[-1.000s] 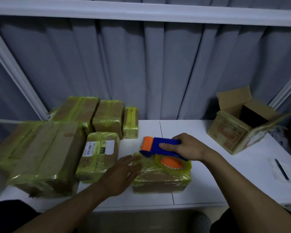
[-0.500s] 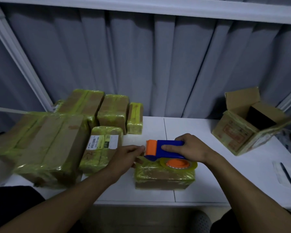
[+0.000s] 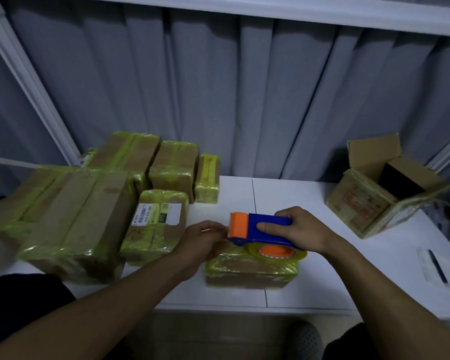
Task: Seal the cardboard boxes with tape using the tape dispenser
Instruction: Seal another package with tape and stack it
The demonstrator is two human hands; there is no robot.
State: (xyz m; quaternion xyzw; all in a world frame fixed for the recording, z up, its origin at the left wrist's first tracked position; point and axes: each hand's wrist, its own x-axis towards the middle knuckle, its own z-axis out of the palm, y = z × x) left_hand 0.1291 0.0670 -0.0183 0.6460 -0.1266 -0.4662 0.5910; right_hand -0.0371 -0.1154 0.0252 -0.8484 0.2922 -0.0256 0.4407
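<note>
Right hand (image 3: 304,229) is clamped on the tape dispenser (image 3: 265,226), thumb on the near side of the blue body, fingers wrapped over the top, holding it just above the small box (image 3: 250,272) at the front of the table (image 3: 296,193); the tape roll (image 3: 278,252) w/ its orange hub hangs under the body, touching or nearly touching the box top, can't tell which. Dispenser's long axis runs left-right, approx in line w/ the box's long side, and its orange cutter end points left, straight at the left hand (image 3: 202,239). That hand sits right at the cutter end, fingers curled in toward it, prob going for the tape's loose end, but the tape there is too thin and the light too dim to tell if anything is pinched. So the left hand is the nearer one to the tape end and to the box's left edge; box lies directly below both. Judging by that, next move needs the tape end fixed at the left edge and the dispenser drawn right along the top. Box already looks wrapped in yellowish tape, so this seems a further strip. Other taped boxes (image 3: 76,219) are stacked at left, an open box (image 3: 369,201) well apart at far right, a pen (image 3: 437,266) near the right edge
</note>
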